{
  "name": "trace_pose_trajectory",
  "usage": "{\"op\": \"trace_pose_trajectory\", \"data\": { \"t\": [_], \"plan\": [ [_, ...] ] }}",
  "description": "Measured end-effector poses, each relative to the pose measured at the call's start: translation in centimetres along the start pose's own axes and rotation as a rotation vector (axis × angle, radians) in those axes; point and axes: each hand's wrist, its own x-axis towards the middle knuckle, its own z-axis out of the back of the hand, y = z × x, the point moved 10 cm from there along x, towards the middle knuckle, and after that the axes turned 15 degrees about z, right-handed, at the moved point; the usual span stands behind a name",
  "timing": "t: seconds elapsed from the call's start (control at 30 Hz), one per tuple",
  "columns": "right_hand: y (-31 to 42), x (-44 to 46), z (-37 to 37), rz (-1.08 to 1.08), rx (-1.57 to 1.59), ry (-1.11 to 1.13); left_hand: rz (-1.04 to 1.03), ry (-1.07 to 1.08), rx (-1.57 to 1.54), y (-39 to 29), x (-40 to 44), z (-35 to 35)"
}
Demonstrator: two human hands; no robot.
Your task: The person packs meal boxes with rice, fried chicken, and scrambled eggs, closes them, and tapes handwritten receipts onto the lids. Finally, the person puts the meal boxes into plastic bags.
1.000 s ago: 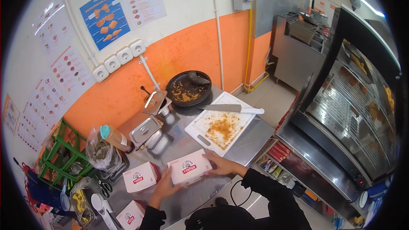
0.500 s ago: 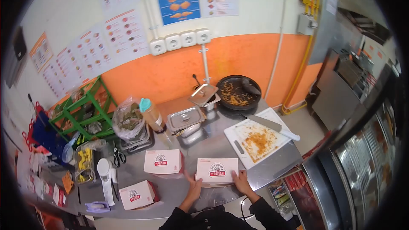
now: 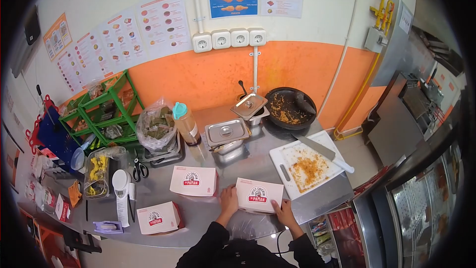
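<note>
A closed white and red box [image 3: 260, 196] rests on the steel table between my two hands. My left hand [image 3: 229, 203] is against its left end, the fingers bent at the edge. On the right, my right hand [image 3: 285, 213] holds the lower right corner, thumb on the front edge. A second box [image 3: 194, 181] sits just to the left, and a third box [image 3: 157, 218] lies farther left near the front edge. Right of the held box is a white cutting board [image 3: 285, 171] with orange crumbs and a knife [image 3: 317, 148] across its top.
A stone mortar [image 3: 290, 108] stands at the back, beside lidded steel containers [image 3: 227, 132] and a teal-capped bottle [image 3: 186, 124]. Farther left are a plastic bag [image 3: 155, 128], green rack [image 3: 106, 106], scissors [image 3: 140, 167] and white scale [image 3: 121, 196]. A glass display case [image 3: 421, 208] stands right.
The view has swung left, showing more of the left side. The box between my hands, tilted in the earliest view, now sits squarer, with both hands still at its ends.
</note>
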Motion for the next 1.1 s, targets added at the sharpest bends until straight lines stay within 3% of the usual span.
{"op": "trace_pose_trajectory", "data": {
  "t": [0.13,0.23,0.27,0.3,0.37,0.47,0.5,0.53,0.6,0.7,0.73,0.8,0.83,0.87,0.9,0.97,1.1],
  "plan": [
    [0.2,0.0,0.0,0.002,0.045,-0.033,-0.049,0.124,-0.198,1.3,1.6,-1.6],
    [1.9,0.6,0.2,0.025,0.157,-0.097,-0.002,0.160,-0.353,0.0,0.1,1.1],
    [3.0,0.8,0.7,0.040,0.191,-0.126,0.027,0.171,-0.343,-1.4,-0.7,3.2],
    [8.5,2.4,1.3,0.019,0.449,-0.036,0.061,0.185,-0.333,-2.5,-1.3,5.1],
    [12.3,4.6,-0.4,0.076,0.460,0.004,0.107,0.113,-0.406,-2.9,-0.9,10.3],
    [15.8,8.4,-6.5,0.220,0.606,0.000,-0.006,0.069,-0.368,-0.7,4.2,16.7],
    [15.6,9.5,-9.5,0.113,0.650,0.032,0.065,0.103,-0.231,1.1,6.1,18.3],
    [15.0,10.3,-12.2,0.008,0.690,0.065,0.155,0.123,-0.294,3.4,8.3,19.2],
    [12.1,12.0,-17.4,0.011,0.444,0.166,0.055,-0.117,0.211,4.7,10.8,22.0],
    [14.3,12.1,-17.1,-0.092,0.061,0.235,0.136,-0.004,-0.214,12.0,16.1,20.2],
    [15.0,11.8,-16.1,-0.145,-0.068,0.250,0.287,-0.033,-0.145,14.6,17.5,20.0],
    [12.7,11.6,-18.2,-0.209,0.185,0.263,0.015,-0.004,0.067,9.3,14.7,20.6],
    [12.6,10.8,-19.4,-0.298,0.387,0.318,0.143,0.078,-0.099,12.1,16.3,19.0],
    [13.0,9.7,-20.3,-0.396,0.583,0.374,0.299,0.335,-0.538,9.8,12.9,17.8],
    [13.4,8.8,-21.4,-0.501,0.774,0.426,0.399,0.455,-0.638,6.9,9.6,18.3],
    [12.5,8.4,-22.4,-0.512,0.787,0.389,0.425,0.537,-0.669,5.6,8.4,18.6],
    [13.9,9.2,-21.8,-0.472,0.774,0.343,0.361,0.488,-0.605,4.7,8.1,20.8]
  ]
}}
